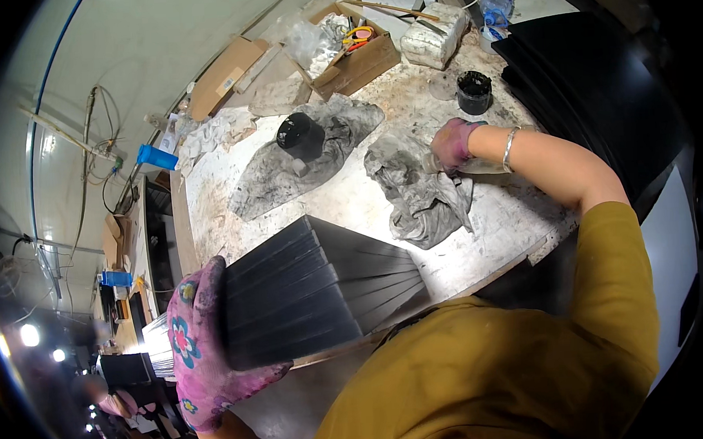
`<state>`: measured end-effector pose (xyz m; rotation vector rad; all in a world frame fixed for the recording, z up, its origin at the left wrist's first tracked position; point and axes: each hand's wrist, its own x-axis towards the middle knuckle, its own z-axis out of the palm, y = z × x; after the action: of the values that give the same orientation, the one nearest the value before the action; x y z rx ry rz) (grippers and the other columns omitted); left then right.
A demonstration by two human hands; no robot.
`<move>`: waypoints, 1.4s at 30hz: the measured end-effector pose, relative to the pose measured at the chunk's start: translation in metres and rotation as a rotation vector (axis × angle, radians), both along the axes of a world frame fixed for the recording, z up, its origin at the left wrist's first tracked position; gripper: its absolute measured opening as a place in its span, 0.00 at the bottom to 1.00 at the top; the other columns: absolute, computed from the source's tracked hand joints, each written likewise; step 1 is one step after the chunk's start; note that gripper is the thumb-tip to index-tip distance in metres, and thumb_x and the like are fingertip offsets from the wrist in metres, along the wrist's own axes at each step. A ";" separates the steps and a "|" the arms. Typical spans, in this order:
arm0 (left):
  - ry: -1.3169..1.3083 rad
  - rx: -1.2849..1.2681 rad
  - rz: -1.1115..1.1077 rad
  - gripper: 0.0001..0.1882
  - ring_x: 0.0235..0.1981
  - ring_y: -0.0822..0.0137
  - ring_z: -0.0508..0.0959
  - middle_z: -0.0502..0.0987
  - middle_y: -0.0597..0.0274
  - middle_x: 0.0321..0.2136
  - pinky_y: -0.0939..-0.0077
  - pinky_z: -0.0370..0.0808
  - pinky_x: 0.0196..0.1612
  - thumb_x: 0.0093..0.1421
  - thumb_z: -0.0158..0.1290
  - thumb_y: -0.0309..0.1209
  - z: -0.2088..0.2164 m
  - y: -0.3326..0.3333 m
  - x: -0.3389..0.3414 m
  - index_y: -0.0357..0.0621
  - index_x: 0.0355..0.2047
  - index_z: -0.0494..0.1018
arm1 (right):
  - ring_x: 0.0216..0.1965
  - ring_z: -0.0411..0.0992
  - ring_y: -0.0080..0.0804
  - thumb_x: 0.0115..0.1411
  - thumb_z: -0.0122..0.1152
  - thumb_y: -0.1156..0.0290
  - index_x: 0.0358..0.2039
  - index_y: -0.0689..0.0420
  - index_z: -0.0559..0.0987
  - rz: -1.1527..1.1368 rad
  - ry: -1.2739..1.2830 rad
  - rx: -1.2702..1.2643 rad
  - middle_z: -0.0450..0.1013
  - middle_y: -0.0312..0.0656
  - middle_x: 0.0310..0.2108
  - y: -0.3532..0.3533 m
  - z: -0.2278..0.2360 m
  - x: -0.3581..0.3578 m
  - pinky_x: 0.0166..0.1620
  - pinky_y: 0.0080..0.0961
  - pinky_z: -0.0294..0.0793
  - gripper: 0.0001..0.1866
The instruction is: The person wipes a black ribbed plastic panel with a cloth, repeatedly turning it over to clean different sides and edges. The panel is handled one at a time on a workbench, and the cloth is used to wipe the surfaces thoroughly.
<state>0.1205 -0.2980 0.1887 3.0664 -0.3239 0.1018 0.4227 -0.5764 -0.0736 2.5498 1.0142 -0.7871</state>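
Two hands at work: the person's left hand [194, 344], in a pink glove with flowers, and the right hand [453, 143], purplish over the fingers and back, at opposite sides of a stained white table [213, 186].
Left grip: clamped round the left end of the dark stack, fingers along its far side and thumb at the near lower edge.
Dark stack [280, 293]: many thin black layers, lying at the near edge of the table, just in front of the person's body, its layers fanning slightly apart toward the right.
Right grip: fingers turned down and largely hidden behind the back of the hand; whether they pinch anything, one cannot tell.
Beside the right hand: a crumpled grey cloth [425, 204], just to its left and reaching toward the stack.
Right wrist: a silvery bracelet [510, 150], with a mustard sleeve [616, 263] above the elbow.
Black containers: a tub [301, 137] standing on a spread grey rag [267, 184], and a smaller cup [474, 94] just beyond the right hand.
Far side: an open cardboard box [361, 70] and a whitish block [432, 45].
Right side: large black sheets [597, 91], overlapping.
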 end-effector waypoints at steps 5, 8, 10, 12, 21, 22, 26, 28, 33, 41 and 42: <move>0.022 -0.068 0.045 0.60 0.49 0.45 0.69 0.68 0.45 0.48 0.52 0.64 0.55 0.29 0.70 0.50 0.001 -0.002 -0.001 0.40 0.63 0.59 | 0.42 0.77 0.45 0.47 0.63 0.52 0.43 0.56 0.81 -0.108 0.067 0.256 0.79 0.48 0.39 -0.010 0.025 0.007 0.45 0.38 0.73 0.26; 0.021 -0.051 0.039 0.59 0.50 0.46 0.69 0.69 0.46 0.48 0.53 0.64 0.56 0.29 0.70 0.50 0.002 -0.006 0.005 0.41 0.62 0.60 | 0.44 0.75 0.46 0.49 0.62 0.50 0.47 0.57 0.76 -0.278 -0.091 0.560 0.77 0.51 0.40 -0.021 0.070 0.029 0.47 0.38 0.72 0.30; 0.025 -0.012 0.036 0.58 0.50 0.46 0.69 0.69 0.48 0.48 0.53 0.63 0.56 0.30 0.70 0.51 0.008 -0.009 0.009 0.42 0.62 0.61 | 0.46 0.74 0.48 0.52 0.62 0.52 0.56 0.55 0.69 -0.464 -0.206 0.778 0.76 0.54 0.42 -0.021 0.083 0.055 0.49 0.39 0.72 0.34; 0.024 0.002 0.077 0.57 0.51 0.46 0.69 0.69 0.49 0.49 0.53 0.63 0.57 0.30 0.70 0.50 0.014 -0.013 0.003 0.42 0.62 0.62 | 0.49 0.73 0.48 0.56 0.62 0.56 0.57 0.58 0.66 -0.499 -0.248 1.122 0.74 0.56 0.47 -0.008 0.071 0.080 0.53 0.37 0.70 0.32; 0.038 -0.016 0.023 0.59 0.51 0.46 0.69 0.69 0.48 0.50 0.53 0.64 0.56 0.26 0.71 0.48 0.004 -0.002 0.018 0.41 0.62 0.61 | 0.54 0.70 0.49 0.52 0.70 0.56 0.60 0.61 0.60 -0.772 -0.302 1.355 0.71 0.56 0.51 -0.009 -0.015 0.108 0.56 0.35 0.68 0.42; 0.032 -0.015 0.003 0.60 0.51 0.47 0.69 0.69 0.48 0.50 0.53 0.64 0.56 0.26 0.71 0.47 0.004 -0.001 0.018 0.41 0.62 0.61 | 0.55 0.69 0.49 0.52 0.70 0.55 0.62 0.61 0.58 -0.789 -0.296 1.373 0.70 0.56 0.53 -0.016 -0.019 0.100 0.56 0.34 0.67 0.44; 0.034 0.028 0.127 0.61 0.52 0.46 0.68 0.69 0.47 0.50 0.53 0.63 0.57 0.25 0.71 0.46 0.010 -0.009 -0.008 0.40 0.62 0.60 | 0.56 0.69 0.46 0.52 0.71 0.55 0.66 0.62 0.52 -1.001 0.382 1.897 0.64 0.57 0.60 -0.015 -0.048 0.042 0.58 0.31 0.66 0.50; 0.023 0.004 0.148 0.61 0.52 0.46 0.68 0.69 0.47 0.51 0.53 0.63 0.57 0.25 0.71 0.46 0.005 -0.007 -0.012 0.39 0.62 0.60 | 0.61 0.63 0.50 0.54 0.68 0.50 0.66 0.61 0.54 -0.869 0.135 1.525 0.60 0.59 0.61 -0.022 -0.054 -0.025 0.60 0.35 0.65 0.48; 0.014 -0.016 0.059 0.61 0.53 0.46 0.68 0.69 0.46 0.51 0.53 0.62 0.58 0.27 0.70 0.51 0.000 -0.002 0.008 0.40 0.63 0.60 | 0.64 0.57 0.55 0.54 0.67 0.51 0.61 0.68 0.61 -0.609 -0.197 0.849 0.59 0.62 0.61 -0.020 -0.072 -0.093 0.66 0.38 0.55 0.44; 0.019 -0.004 0.122 0.57 0.55 0.47 0.66 0.67 0.49 0.54 0.56 0.61 0.61 0.33 0.71 0.46 0.010 -0.013 -0.002 0.48 0.65 0.59 | 0.50 0.71 0.32 0.57 0.64 0.72 0.61 0.67 0.60 -0.606 0.418 2.081 0.72 0.45 0.49 -0.026 0.051 -0.112 0.54 0.25 0.70 0.35; 0.023 -0.003 0.127 0.57 0.55 0.48 0.67 0.67 0.49 0.54 0.56 0.62 0.60 0.33 0.71 0.46 0.010 -0.013 0.000 0.48 0.65 0.59 | 0.51 0.71 0.32 0.57 0.65 0.71 0.62 0.66 0.59 -0.330 -0.128 1.876 0.73 0.47 0.48 -0.028 0.074 -0.120 0.54 0.26 0.71 0.35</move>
<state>0.1201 -0.3108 0.1988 3.0805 -0.1275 0.0721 0.3029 -0.6049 0.0001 4.1060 1.7232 0.9076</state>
